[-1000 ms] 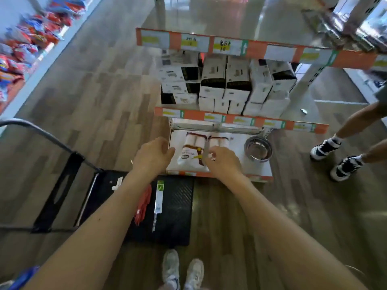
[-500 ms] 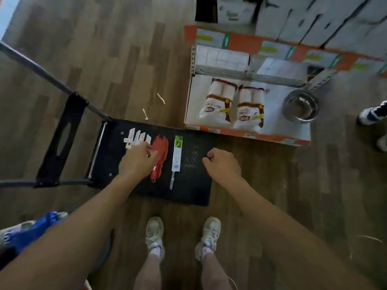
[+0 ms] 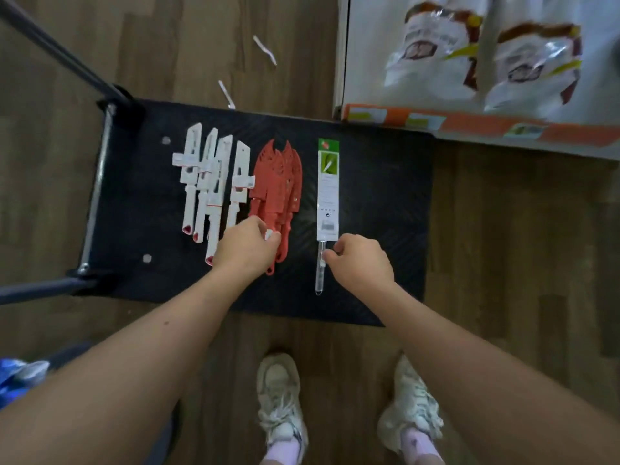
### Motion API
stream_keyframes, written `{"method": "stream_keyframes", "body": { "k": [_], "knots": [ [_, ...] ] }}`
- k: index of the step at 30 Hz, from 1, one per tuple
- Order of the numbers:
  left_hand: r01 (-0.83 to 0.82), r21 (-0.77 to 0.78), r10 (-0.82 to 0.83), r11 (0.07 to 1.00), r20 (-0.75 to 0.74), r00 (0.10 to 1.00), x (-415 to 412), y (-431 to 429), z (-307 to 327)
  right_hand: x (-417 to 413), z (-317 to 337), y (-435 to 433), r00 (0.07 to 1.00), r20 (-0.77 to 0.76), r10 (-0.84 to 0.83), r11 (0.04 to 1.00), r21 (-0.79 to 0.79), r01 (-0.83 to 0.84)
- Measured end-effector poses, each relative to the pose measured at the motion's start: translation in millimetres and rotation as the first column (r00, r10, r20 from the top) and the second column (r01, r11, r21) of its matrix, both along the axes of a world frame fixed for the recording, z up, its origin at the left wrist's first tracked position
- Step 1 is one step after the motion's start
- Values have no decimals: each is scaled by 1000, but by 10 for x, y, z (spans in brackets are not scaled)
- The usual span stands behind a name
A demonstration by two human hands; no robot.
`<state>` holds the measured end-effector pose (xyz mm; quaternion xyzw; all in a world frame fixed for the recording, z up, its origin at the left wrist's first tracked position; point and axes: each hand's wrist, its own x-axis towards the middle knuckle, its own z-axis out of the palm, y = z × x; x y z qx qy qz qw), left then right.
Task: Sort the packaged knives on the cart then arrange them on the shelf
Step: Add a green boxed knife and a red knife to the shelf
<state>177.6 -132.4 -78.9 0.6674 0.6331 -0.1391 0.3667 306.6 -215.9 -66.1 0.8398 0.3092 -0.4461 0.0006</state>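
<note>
Packaged knives [image 3: 214, 176] lie flat on the cart [image 3: 385, 229] deck in three lots. White knives [image 3: 193, 169] sit toward the push-handle end, red knives [image 3: 268, 189] mid-deck, one carded knife [image 3: 328, 189] beside them. Handles face the near edge. Likely light, stiff, slick plastic; grab by the handles. Left hand [image 3: 246, 250]: fingers curled at the white/red handle ends, can't tell if clamped. Right hand [image 3: 360, 260] pinches the carded knife's clear handle. Shelf [image 3: 436, 120] sits at the cart's far corner, bags [image 3: 432, 52] on it. Wood-look floor [image 3: 520, 263].

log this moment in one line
stage: sorting on cart | left hand: at red knives, grip unclear | right hand: pinches long knife handle | white knives: in row
</note>
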Motion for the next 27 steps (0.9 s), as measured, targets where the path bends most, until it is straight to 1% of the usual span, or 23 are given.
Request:
{"method": "stream_keyframes", "body": {
  "k": [3,5,9,13,16,19,23,27],
  "knots": [
    [-8,3,8,1000,-16,1000,-118,-47,-585,-152,-578,-43,998,11,-55,998,-12,56],
    [-38,25,38,999,12,999,-161,-79,-868,-227,-861,-81,997,54,-59,998,6,59],
    [-36,115,32,993,39,999,-164,-117,-1166,-306,-1169,-83,992,116,-48,999,21,45],
    [-79,176,70,981,59,996,-144,-96,-1246,-318,-1287,-75,991,121,-54,998,30,51],
    [-110,207,86,972,121,989,-142,-90,-1285,-290,-1339,-60,989,61,-131,990,51,128],
    [-135,208,107,969,141,984,-132,-79,-1266,-235,-1356,-51,981,-1,-192,981,24,192],
    [-180,197,151,964,155,976,-57,-70,-1149,-152,-1267,-82,978,-38,-206,978,1,207],
    [-300,169,248,939,272,930,52,-68,-855,-76,-956,-126,976,-21,-215,975,57,216]
  ]
}}
